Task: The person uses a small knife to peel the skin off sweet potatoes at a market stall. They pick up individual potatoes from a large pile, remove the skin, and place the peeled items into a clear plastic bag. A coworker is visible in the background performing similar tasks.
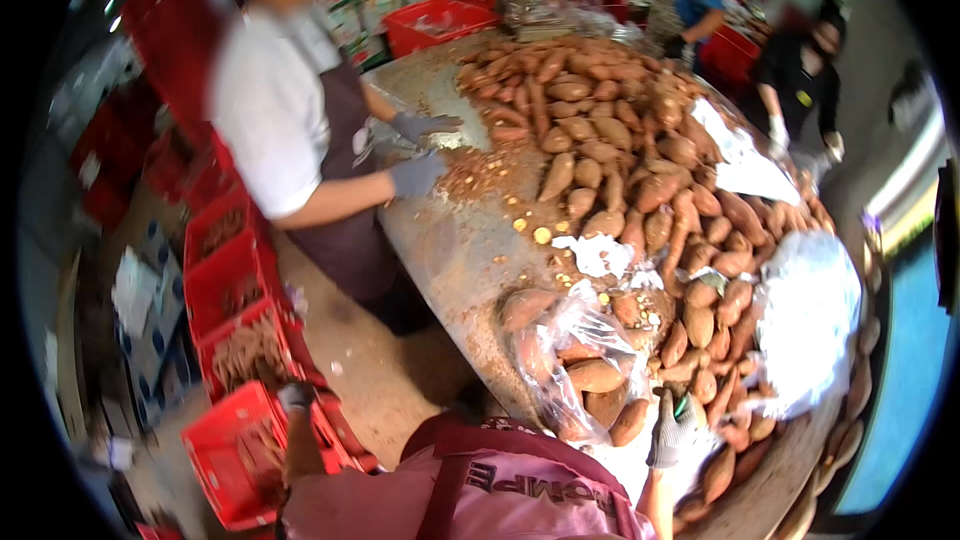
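My left hand [297, 394], in a dark glove, is out over the red plastic crates at the left, against a dark sweet potato above a crate of sweet potatoes [247, 352]; its grip is too small to make out. My right hand [670, 431], in a grey glove, is at the near side of the table, closed on a small green-handled tool [681, 406]. Left of it lies a clear plastic bag [577, 367] with large sweet potatoes in it. A big heap of sweet potatoes [600, 142] covers much of the metal table.
A co-worker [285, 105] in a dark apron stands at the table's left edge, gloved hands over peelings [480, 172]. Red crates [232, 457] line the floor at left. White plastic [806, 322] lies at right, cut yellow pieces [541, 235] mid-table. Other people stand beyond the heap.
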`<state>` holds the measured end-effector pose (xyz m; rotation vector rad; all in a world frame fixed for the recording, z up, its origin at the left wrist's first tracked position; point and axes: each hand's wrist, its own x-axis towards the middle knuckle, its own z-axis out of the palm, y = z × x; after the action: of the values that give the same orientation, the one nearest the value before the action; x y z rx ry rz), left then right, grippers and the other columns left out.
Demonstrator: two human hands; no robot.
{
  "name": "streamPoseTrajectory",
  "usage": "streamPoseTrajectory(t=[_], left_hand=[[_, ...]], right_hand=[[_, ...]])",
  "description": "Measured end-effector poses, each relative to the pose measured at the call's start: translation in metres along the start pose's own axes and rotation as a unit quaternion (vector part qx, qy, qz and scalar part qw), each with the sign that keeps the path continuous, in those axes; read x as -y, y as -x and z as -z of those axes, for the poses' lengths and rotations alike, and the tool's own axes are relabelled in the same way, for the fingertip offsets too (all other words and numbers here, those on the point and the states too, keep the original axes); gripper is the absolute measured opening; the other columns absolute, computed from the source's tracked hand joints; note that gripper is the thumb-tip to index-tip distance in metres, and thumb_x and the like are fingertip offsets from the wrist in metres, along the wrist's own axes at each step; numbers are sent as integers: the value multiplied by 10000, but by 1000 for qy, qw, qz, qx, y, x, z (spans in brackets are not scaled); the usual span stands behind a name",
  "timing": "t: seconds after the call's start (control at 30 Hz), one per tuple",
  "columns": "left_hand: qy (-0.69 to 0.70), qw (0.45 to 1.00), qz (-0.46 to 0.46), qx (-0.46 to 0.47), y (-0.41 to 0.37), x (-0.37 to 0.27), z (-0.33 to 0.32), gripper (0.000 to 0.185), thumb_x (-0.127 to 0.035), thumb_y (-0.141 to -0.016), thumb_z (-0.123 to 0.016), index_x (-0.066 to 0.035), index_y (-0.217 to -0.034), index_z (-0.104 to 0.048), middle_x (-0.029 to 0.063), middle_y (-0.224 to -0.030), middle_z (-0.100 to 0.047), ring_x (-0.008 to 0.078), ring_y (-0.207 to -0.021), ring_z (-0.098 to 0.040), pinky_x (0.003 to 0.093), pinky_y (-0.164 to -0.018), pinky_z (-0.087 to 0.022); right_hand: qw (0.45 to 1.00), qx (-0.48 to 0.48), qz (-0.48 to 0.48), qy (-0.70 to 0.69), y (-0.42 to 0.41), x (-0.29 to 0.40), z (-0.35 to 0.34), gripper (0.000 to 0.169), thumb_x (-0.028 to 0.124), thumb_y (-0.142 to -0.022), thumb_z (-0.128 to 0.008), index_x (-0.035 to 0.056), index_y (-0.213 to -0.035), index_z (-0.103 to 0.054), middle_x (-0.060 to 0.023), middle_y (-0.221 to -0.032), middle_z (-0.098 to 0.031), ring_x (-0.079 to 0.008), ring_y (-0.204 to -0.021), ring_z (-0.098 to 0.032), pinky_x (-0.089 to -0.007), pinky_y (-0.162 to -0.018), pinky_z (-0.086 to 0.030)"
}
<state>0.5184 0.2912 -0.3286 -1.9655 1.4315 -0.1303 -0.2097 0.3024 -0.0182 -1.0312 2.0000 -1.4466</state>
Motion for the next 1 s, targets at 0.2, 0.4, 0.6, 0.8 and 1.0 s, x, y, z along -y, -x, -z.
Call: streamPoseTrajectory(t=[0.2, 0.4, 0.6, 0.8, 1.0], left_hand=[[879, 446, -148, 79, -36, -175, 319, 155, -219, -836, -567, -69, -866, -589, 56, -661, -564, 174, -514, -515, 325, -470, -415], [693, 569, -399, -191, -11, -246, 526, 218, -212, -857, -550, -23, -940, -621, 106, -730, -614, 183, -639, -572, 322, -602, -446], [585, 539, -554, -248, -27, -338, 630, 237, -218, -848, -557, -17, -962, -610, 149, -884, -631, 279, -797, -604, 338, -699, -461], [484, 588, -615, -204, -9, -425, 720, 301, -230, -816, -537, -42, -1049, -564, 193, -997, -595, 368, -909, -565, 394, -773, -463], [438, 511, -616, -410, -21, -520, 808, 295, -232, -827, -497, -38, -1041, -559, 207, -982, -584, 362, -903, -561, 406, -780, -459]], right_hand=[[994, -100, -27, 45, 23, -52, 2, 215, -6, -811, -551, -55, -1019, -576, -163, -920, -644, -213, -858, -617, -298, -805, -466], [987, -157, -32, 10, 43, -78, 0, 176, -24, -823, -524, -44, -982, -596, -156, -891, -644, -203, -858, -612, -296, -804, -467], [976, -208, -67, -26, 50, -55, 0, 168, 22, -861, -515, -43, -994, -595, -124, -868, -650, -142, -799, -594, -275, -768, -462], [959, -248, -136, -29, 50, -55, -9, 170, 54, -880, -514, -37, -996, -600, -92, -730, -649, -115, -689, -584, -258, -716, -456], [948, -283, -147, -17, 39, -51, -16, 159, 56, -883, -520, -37, -988, -595, -84, -714, -632, -116, -672, -573, -241, -677, -452]])
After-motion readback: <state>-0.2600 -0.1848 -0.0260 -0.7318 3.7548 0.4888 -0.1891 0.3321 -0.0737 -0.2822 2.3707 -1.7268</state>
